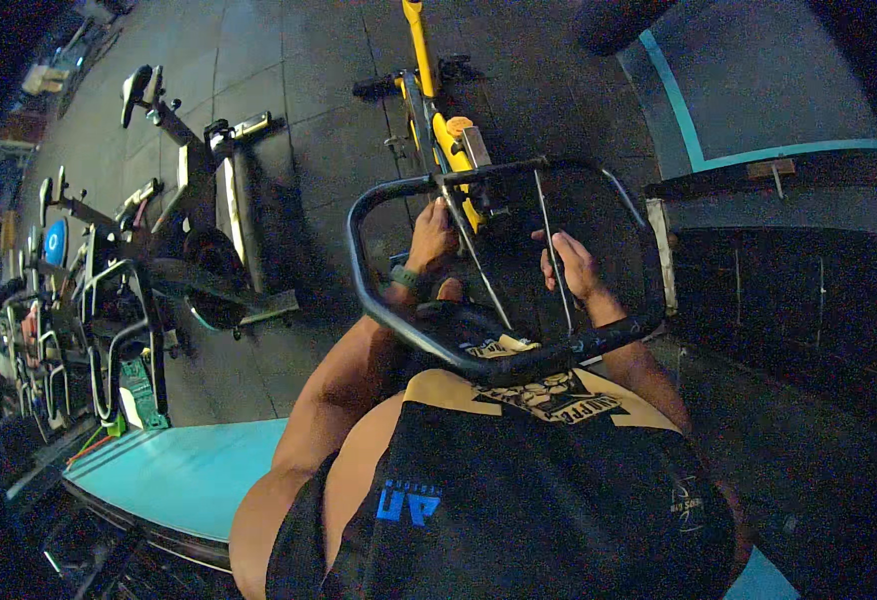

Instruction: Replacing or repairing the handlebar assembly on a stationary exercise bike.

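Note:
Below me is a black looped handlebar [504,368] with two thin silver rods [483,270] running across its middle. Beneath its far left part is my left hand [433,240], fingers pressed together near the top of one rod; what they hold, if anything, is hidden. My right hand [576,268] is behind the other rod [551,245], fingers loosely bent and apart, with nothing visible in them. I cannot tell whether it touches the rod. Past the handlebar stands a yellow bike frame [458,150], which looks like an exercise bike.
Several exercise bikes [194,180] stand in a row on the left over dark floor tiles [329,60]. A turquoise surface [194,465] lies at lower left. At upper right is a dark platform with a turquoise stripe [671,95].

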`<action>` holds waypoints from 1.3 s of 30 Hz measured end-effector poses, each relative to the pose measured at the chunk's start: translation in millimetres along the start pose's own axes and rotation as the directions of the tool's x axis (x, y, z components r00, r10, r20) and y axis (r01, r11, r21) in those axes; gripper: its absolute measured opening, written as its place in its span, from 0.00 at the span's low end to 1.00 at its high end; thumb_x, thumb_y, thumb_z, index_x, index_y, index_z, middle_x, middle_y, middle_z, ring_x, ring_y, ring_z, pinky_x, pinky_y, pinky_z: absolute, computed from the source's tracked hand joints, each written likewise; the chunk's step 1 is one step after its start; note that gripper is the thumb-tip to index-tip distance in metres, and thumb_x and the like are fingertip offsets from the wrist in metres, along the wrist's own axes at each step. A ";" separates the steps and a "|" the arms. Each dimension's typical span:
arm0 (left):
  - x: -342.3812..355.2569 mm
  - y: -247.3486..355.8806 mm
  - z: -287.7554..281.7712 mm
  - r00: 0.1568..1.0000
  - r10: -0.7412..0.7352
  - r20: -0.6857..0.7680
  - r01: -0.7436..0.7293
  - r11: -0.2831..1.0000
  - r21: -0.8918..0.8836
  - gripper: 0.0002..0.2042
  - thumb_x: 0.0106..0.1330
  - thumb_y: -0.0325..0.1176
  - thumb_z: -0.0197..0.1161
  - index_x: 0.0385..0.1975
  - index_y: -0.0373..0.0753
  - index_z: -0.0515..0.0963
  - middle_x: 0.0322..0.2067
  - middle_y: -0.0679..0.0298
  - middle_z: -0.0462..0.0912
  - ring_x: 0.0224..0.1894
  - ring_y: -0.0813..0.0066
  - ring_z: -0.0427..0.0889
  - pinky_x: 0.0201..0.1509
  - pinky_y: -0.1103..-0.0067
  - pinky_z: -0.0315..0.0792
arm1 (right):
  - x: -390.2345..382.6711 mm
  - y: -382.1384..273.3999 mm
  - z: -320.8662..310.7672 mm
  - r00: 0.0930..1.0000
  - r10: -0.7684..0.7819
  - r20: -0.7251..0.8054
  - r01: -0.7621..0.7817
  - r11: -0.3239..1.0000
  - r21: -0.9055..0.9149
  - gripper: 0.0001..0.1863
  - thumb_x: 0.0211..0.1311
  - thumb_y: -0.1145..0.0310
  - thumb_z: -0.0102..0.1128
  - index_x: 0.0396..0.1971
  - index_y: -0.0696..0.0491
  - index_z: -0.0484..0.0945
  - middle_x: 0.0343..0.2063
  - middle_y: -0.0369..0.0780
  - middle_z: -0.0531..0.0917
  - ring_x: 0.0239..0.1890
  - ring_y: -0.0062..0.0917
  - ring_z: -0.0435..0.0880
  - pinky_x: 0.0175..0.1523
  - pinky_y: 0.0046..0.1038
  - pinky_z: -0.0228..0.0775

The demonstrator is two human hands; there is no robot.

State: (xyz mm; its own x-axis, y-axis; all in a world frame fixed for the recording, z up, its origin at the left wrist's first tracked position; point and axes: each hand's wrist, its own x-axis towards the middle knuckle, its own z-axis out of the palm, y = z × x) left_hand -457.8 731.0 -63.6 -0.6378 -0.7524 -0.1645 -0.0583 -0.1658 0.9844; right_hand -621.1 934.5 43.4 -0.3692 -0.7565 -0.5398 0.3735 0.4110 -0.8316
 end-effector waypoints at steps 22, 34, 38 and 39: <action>24.9 -90.4 -50.8 0.972 0.152 0.180 -0.203 0.927 0.315 0.14 0.61 0.28 0.49 0.47 0.34 0.68 0.38 0.48 0.76 0.43 0.51 0.76 0.47 0.67 0.70 | 4.6 -2.9 4.5 0.999 0.032 0.020 -0.032 0.999 -0.003 0.22 0.70 0.53 0.38 0.49 0.57 0.68 0.16 0.34 0.71 0.13 0.17 0.68 0.19 0.19 0.64; 18.1 -21.8 -30.2 0.991 0.050 0.125 -0.086 0.950 0.300 0.16 0.62 0.31 0.48 0.50 0.37 0.71 0.42 0.45 0.77 0.47 0.48 0.76 0.51 0.67 0.70 | -1.4 -5.6 1.8 0.999 0.023 -0.030 -0.024 0.999 -0.027 0.23 0.70 0.54 0.35 0.48 0.59 0.68 0.14 0.35 0.69 0.12 0.18 0.67 0.19 0.20 0.64; 23.8 -21.2 -21.5 0.981 0.025 0.194 -0.149 0.737 0.659 0.14 0.61 0.31 0.49 0.45 0.36 0.73 0.39 0.47 0.79 0.41 0.45 0.77 0.45 0.65 0.72 | 3.1 -2.3 -0.9 1.000 0.016 -0.024 -0.016 1.000 -0.024 0.23 0.70 0.55 0.35 0.48 0.59 0.68 0.14 0.36 0.69 0.12 0.19 0.67 0.19 0.22 0.64; 23.0 -21.5 -18.6 0.988 -0.013 0.152 -0.068 0.852 0.519 0.14 0.60 0.31 0.50 0.45 0.35 0.72 0.38 0.46 0.79 0.41 0.45 0.78 0.43 0.65 0.72 | 2.5 -1.4 -0.8 1.000 0.016 -0.023 -0.016 1.000 -0.023 0.23 0.70 0.55 0.35 0.48 0.59 0.68 0.14 0.36 0.69 0.12 0.19 0.67 0.19 0.22 0.64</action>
State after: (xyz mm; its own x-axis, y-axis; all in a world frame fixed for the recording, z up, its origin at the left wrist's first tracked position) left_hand -456.9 705.4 -89.6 -0.7466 -0.6441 -0.1664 -0.4045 0.2410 0.8822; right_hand -623.3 932.4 43.2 -0.3831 -0.7380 -0.5556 0.3598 0.4347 -0.8256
